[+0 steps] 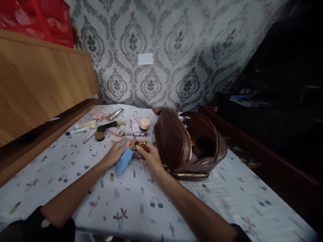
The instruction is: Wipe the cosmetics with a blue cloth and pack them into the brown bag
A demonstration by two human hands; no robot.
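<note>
A blue cloth hangs from my left hand, whose fingers are closed on it. My right hand grips a slim gold tube, probably a lipstick, and its far end meets the cloth. Just right of my right hand stands a brown leather bag, unzipped, its dark inside holding a few items I cannot make out. Beyond my hands lie a small jar with a peach lid, a pink-and-white tube, a brush and a black tube with a gold cap.
Left of these lie a cream tube, a white pen-like tube, two small round pots and a pink compact. A wooden cabinet with a red basket borders the left. Patterned cloth covers the table.
</note>
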